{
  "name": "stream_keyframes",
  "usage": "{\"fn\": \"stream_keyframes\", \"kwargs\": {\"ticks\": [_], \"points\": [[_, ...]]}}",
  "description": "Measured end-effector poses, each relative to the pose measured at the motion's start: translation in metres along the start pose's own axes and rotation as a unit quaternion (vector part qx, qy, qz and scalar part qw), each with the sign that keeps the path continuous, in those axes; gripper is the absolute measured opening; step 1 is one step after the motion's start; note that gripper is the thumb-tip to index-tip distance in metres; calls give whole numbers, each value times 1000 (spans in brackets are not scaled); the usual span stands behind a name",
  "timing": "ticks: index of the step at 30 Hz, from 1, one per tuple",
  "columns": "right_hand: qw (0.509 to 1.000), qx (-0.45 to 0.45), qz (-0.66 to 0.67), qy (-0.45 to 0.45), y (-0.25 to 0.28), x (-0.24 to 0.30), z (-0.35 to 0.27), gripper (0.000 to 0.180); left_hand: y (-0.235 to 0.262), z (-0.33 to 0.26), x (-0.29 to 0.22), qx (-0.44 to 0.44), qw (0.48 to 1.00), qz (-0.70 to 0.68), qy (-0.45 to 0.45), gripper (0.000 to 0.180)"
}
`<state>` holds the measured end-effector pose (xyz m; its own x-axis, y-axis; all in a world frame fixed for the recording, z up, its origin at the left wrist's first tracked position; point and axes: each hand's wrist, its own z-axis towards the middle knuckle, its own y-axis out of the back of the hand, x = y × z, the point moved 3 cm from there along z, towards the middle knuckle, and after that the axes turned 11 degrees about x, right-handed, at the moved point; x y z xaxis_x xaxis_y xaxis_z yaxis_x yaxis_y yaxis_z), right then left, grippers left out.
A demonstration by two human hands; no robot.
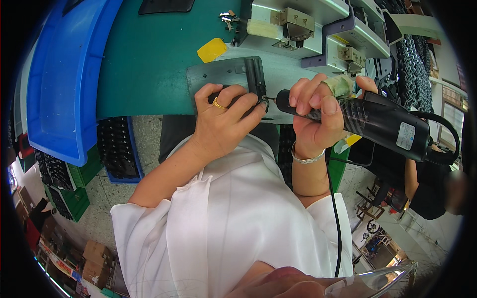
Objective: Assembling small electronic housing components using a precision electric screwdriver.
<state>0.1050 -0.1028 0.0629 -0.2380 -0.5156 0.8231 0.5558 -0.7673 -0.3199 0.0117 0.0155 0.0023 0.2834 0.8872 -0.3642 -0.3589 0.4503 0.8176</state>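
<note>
My left hand (223,113), with a ring on one finger, presses a flat black plate (213,75) onto the work table. A dark cylindrical bar runs along the plate's right edge, and my fingertips hold it at its near end. Fingers wrapped around it, my right hand (318,114) grips a black electric screwdriver (385,121) lying nearly level. Its thin bit points left and reaches the near end of the bar beside my left fingertips. Whether the bit sits in a screw is too small to tell.
A large blue bin (62,84) stands at the left. Metal fixtures (283,32) occupy the far right, beyond a yellow piece (212,50) and several small metal parts (229,20). Chains (415,74) hang at the right; another person (427,186) is nearby. A cord trails from the screwdriver.
</note>
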Motion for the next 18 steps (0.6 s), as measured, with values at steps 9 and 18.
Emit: {"fn": "stream_keyframes", "kwargs": {"ticks": [9,18], "points": [[998,18,-50,-17,-6,-6,2,50,-1,1,1,-2,1000,-26,10,21],[999,-23,2,35,4,7,4,54,8,8,1,40,991,-108,66,21]]}}
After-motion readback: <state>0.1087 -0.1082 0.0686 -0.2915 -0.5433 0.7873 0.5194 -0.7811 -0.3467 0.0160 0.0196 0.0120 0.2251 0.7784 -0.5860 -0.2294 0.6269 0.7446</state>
